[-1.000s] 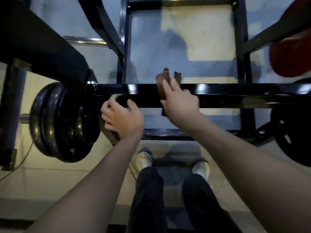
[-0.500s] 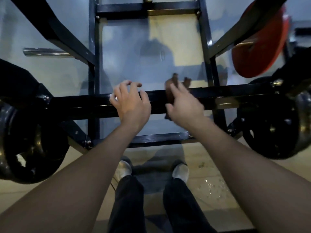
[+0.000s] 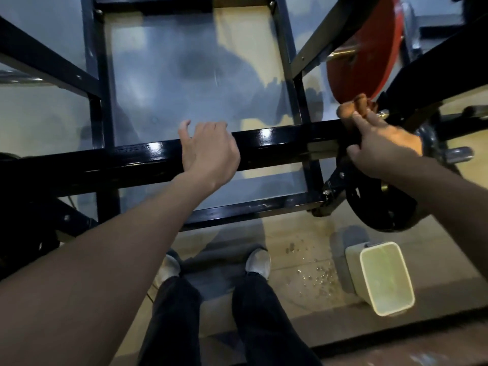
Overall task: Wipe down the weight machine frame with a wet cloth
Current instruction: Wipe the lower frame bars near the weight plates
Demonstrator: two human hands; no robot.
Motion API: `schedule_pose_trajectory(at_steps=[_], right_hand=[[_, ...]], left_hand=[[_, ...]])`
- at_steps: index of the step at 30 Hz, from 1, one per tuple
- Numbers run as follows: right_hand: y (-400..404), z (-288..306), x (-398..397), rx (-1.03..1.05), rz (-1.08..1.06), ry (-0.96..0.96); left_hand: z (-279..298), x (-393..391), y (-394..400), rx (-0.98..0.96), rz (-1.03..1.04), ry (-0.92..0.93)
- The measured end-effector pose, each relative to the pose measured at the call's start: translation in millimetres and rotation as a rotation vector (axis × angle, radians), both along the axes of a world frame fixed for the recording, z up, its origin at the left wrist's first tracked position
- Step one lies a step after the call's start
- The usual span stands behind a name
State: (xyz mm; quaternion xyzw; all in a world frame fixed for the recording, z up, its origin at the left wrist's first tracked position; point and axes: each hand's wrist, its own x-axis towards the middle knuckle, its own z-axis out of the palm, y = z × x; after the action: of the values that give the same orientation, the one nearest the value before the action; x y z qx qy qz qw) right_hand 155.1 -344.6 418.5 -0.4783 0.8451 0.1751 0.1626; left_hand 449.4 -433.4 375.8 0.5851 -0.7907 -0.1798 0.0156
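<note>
No text, label, brand, number or sign can be read anywhere. The black frame bar (image 3: pixel 277 141) shows only glare, and the red plate (image 3: pixel 369 56) above its right end and the pale bin (image 3: pixel 380 278) below it carry no legible marking.

Cloth (image 3: pixel 348 112) at 2 o'clock mostly hidden under right hand (image 3: pixel 385 146); only a brown bunched bit shows. Left hand (image 3: pixel 211 151) fingertips curl behind frame bar (image 3: pixel 274 143), out of sight. Red plate (image 3: pixel 369 56) cut off by struts. Frame runs off top and left edges.
</note>
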Motion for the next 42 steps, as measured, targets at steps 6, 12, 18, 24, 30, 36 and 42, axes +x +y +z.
schedule_pose_trajectory(at_steps=[6, 12, 18, 24, 30, 36, 42], right_hand=[[9.6, -15.1, 65.6, -0.278, 0.111, -0.315], [37.2, -21.2, 25.3, -0.324, 0.178, -0.258], [89.9, -10.2, 36.7, -0.742, -0.701, -0.970], [123.6, -15.7, 77.0, -0.748, -1.107, -1.573], [120.4, -17.9, 94.7, -0.651, -1.041, -1.463], [126.9, -29.5, 109.8, -0.720, -1.038, -1.351], [135.5, -36.8, 116.4, -0.660, -1.734, -1.571]], left_hand=[[-10.0, -25.0, 11.0, -0.013, 0.042, 0.032], [-7.5, -35.5, 15.3, -0.069, 0.111, 0.042], [15.1, -69.1, 64.0, 0.352, 0.033, 0.576], [22.4, -114.8, 103.9, 1.118, 0.402, 0.913], [17.5, -111.0, 116.1, 1.145, 0.479, 0.935], [34.2, -88.2, 123.3, 1.178, 0.345, 0.924], [26.5, -33.9, 99.9, -0.023, -0.336, 0.085]])
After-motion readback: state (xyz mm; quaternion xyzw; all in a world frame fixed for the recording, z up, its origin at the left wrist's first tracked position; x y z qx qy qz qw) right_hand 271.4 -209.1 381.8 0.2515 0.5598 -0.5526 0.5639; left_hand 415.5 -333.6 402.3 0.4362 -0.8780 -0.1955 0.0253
